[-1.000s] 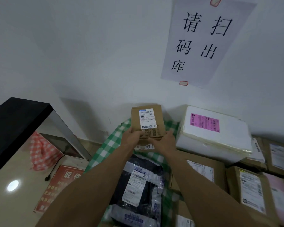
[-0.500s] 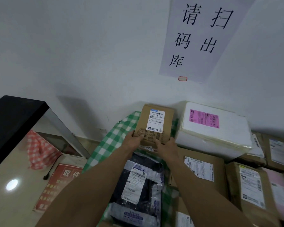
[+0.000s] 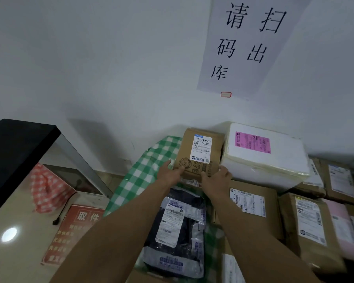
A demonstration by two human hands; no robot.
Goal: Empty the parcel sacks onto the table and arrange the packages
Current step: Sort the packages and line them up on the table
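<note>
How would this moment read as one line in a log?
left hand + right hand | grip small cardboard box | beside white foam box | by wall

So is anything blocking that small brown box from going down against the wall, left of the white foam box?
Nothing visible. Both hands hold the small brown box at its near edge, beside the white foam box, over the green checked cloth.

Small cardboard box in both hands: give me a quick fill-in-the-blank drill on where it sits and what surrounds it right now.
1. The small cardboard box is held at its near edge by ____ hands, the left hand and the right hand.
2. The label on the white foam box to its right is ____ in colour.
3. The cloth under the parcels has a green and white ____ pattern.
4. The dark plastic mailer lies ____ the two forearms.

Missing words: both; pink; checked; between
</note>
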